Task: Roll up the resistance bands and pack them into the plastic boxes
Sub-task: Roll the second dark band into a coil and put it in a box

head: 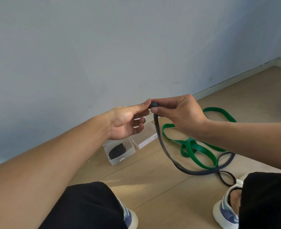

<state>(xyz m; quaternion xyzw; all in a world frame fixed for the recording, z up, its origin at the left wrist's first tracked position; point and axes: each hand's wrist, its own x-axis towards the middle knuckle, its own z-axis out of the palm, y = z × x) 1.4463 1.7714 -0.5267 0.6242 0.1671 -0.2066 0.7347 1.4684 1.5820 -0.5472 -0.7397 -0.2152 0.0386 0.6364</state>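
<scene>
A dark navy resistance band (161, 142) hangs from both my hands, its top end wound into a small roll (154, 104). My right hand (179, 113) pinches that roll between thumb and fingers. My left hand (126, 123) touches the roll with its thumb tip, its other fingers loosely curled. The band's loose part trails down to the floor near my right shoe. A green band (196, 149) lies tangled on the floor behind it. Two clear plastic boxes stand by the wall: the left box (111, 160) holds a rolled black band (117, 151), the right box (142, 145) shows nothing inside.
A pale blue wall (103, 47) with a baseboard runs close behind the boxes. My knees in black trousers and two blue-and-white shoes (225, 212) fill the bottom of the view. Wooden floor (153, 179) lies between my legs and the boxes.
</scene>
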